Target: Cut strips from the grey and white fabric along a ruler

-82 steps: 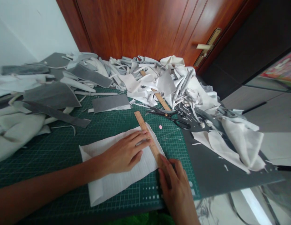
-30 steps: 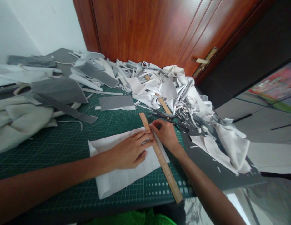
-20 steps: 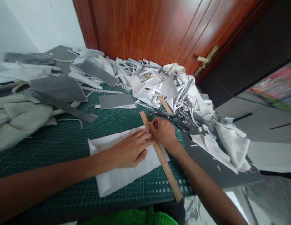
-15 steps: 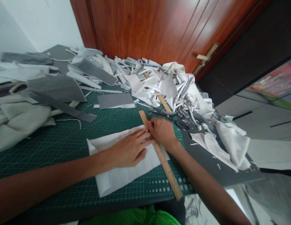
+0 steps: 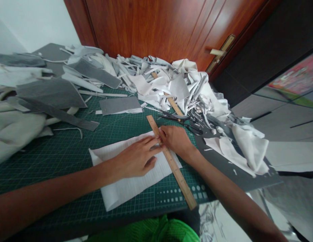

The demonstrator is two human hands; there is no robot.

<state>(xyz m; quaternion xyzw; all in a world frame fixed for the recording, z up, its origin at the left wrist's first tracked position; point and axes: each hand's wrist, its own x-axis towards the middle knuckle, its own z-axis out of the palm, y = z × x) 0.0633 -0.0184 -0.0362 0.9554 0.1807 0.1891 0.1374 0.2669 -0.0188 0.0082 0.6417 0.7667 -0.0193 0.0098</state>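
A piece of white cloth (image 5: 136,186) with fine lines, its left edge curling up, lies on a green cutting mat (image 5: 126,126). Across its right part runs a wooden ruler (image 5: 180,178), slanting toward the front edge. My left hand (image 5: 136,156) rests flat on the cloth, fingers spread, the fingertips reaching the ruler. Curled at the ruler's right side is my right hand (image 5: 177,140), its thumb and fingers pinched together close to the left fingertips. What it pinches, if anything, is hidden. Black scissors (image 5: 189,126) lie just beyond the right hand.
Heaped white and grey scraps (image 5: 156,82) line the back against a wooden door (image 5: 146,30). A second wooden strip (image 5: 175,106) pokes out of them. Grey pieces (image 5: 49,92) and bulky cream cloth (image 5: 17,131) lie left; white offcuts (image 5: 227,153) lie right on a dark surface.
The view has shifted slightly, so most things sit a little further left and higher. Both hands stay at the ruler with nearly the same pose; the ruler and cloth look unmoved on the mat.
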